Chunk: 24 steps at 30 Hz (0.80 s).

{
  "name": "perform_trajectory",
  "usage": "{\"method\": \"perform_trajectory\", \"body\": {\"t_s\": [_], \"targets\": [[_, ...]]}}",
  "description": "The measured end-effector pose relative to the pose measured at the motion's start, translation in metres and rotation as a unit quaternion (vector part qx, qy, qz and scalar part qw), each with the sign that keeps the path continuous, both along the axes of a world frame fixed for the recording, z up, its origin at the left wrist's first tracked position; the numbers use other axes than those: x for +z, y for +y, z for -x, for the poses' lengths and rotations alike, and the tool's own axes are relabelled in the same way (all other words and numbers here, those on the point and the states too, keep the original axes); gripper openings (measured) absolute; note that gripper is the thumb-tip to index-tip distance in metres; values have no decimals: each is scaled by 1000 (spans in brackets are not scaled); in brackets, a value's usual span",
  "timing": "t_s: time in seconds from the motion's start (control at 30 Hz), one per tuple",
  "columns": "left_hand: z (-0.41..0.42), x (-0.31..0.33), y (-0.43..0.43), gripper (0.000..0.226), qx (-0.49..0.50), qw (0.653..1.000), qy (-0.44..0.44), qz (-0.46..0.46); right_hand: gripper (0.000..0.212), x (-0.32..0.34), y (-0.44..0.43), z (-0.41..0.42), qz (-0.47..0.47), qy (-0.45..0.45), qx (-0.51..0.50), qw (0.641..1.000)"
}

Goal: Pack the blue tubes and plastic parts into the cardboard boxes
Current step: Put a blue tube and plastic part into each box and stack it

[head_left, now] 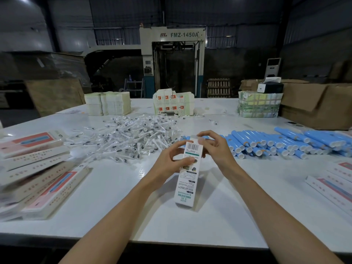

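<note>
A narrow white printed box [187, 178] is held upright-tilted over the middle of the white table [118, 206]. My left hand [169, 161] grips its upper part from the left, thumb across the front. My right hand [213, 147] curls its fingers over the box's top end flap. Blue tubes [282, 141] with white ends lie in rows to the right. A heap of clear-wrapped plastic parts [133, 136] lies to the left behind the hands.
Packed flat boxes [38, 168] are stacked at the left, more boxes [335, 185] at the right edge. Stacks of flat cartons [107, 103] and printed sheets [173, 103] stand at the back. A large brown carton [316, 105] sits at the far right.
</note>
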<state>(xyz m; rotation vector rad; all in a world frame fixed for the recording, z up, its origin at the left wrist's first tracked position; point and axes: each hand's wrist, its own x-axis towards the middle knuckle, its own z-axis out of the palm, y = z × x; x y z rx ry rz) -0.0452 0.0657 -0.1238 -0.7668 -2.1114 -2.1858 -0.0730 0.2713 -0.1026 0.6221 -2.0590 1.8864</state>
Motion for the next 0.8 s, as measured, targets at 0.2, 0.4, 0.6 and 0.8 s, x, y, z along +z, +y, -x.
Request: {"method": "perform_trajectory", "body": {"t_s": [0.2,0.4,0.6,0.8], "targets": [[0,0,0,53,13,1000,0,0,8,9,3,-5,-57,30,4,998],[1,1,0,53,19,1000,20,0,31,12,-4,-9,-14,-7,-16,1000],[0,0,-1,54,8,999,33,15,22,13,0,-7,-18,-43,-14,999],[0,0,-3,63,-2,1000,24,5,17,15,1,-9,3,-66,4,998]]}}
